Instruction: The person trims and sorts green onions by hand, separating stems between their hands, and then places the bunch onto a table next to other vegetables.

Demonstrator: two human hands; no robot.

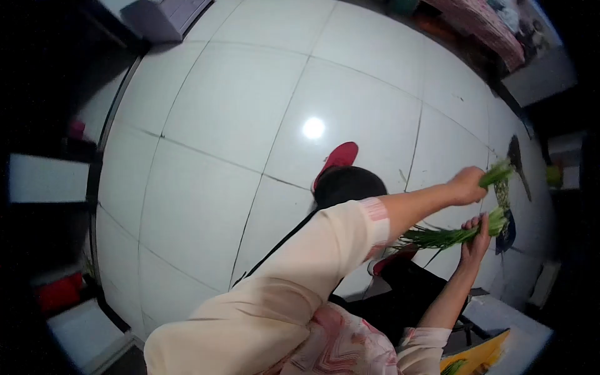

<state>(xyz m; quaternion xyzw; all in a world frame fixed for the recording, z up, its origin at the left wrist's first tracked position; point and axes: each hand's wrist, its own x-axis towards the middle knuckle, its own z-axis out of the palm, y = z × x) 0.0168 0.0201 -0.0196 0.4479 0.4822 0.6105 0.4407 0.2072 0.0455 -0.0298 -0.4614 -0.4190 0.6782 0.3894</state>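
Note:
My left hand reaches across to the right, fingers closed around a small tuft of green stalks that pokes out beyond the fist. Just below it, my right hand grips a bunch of garlic chives. The long dark green leaves trail left over my lap, and the pale stem ends point right. Light green scraps show on the floor beyond the hands. Part of each bunch is hidden by the fingers.
White floor tiles spread ahead, with small bits scattered at right. A dark long object and a blue item lie beyond my hands. A yellow surface with more greens is at lower right. My red shoe rests in front.

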